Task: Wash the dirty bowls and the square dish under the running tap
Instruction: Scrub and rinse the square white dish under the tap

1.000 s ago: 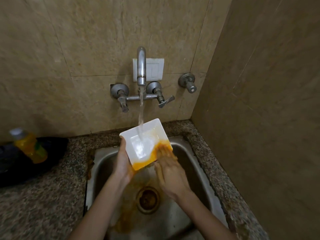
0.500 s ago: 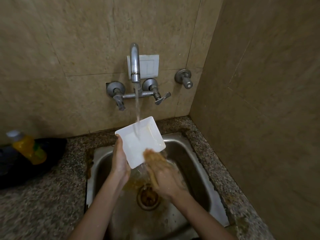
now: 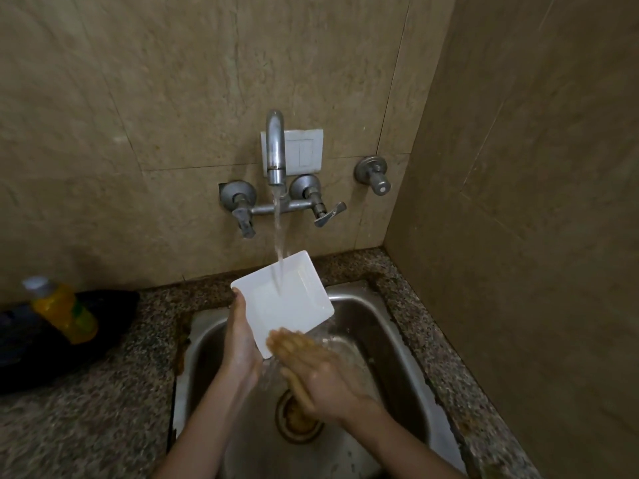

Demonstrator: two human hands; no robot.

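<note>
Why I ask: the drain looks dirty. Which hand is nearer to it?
Right. The right hand hangs just over the drain, touching the dish's near edge; the left hand holds the dish's left edge, farther left and back.

Left hand grips the square dish; right hand held flat, fingers straight.

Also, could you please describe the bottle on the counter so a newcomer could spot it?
Find the steel sink; on the speckled counter to its left lies a dark heap. The bottle leans on it: yellow, with a pale cap, the only bright thing there.
</note>
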